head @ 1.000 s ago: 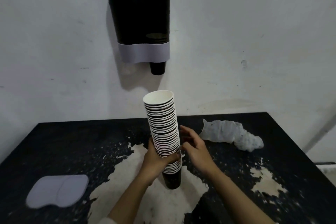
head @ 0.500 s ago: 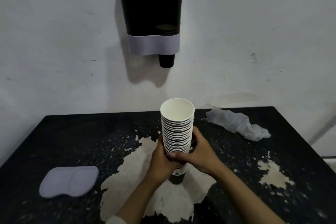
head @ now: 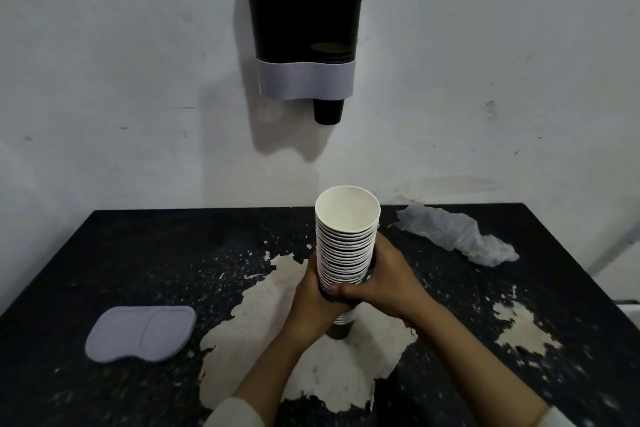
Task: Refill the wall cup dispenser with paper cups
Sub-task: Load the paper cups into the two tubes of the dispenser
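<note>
A white wall point(head: 485, 45) fills the upper part of the view, and below it a black surface point(head: 156, 253) with large worn pale patches runs out from it. High on the wall hangs the cup dispenser point(head: 304, 10), a dark body with a pale grey band round its lower end; the base of one dark cup point(head: 328, 111) sticks out beneath the band. On the surface, far right, lies a crumpled clear plastic wrapper point(head: 457, 237). Near the left front lies a flat grey lid point(head: 142, 333).

At the middle stands the stack of paper cups point(head: 343, 246), upright, open white mouth upward, its dark bottom cup close to a pale patch; whether it touches the surface cannot be told. The left hand point(head: 311, 305) wraps the lower part of the stack from the left, its fingers curled round the cups. The right hand point(head: 384, 284) grips the stack from the right, its fingers clamped round the cups and the thumb laid across the front.
</note>
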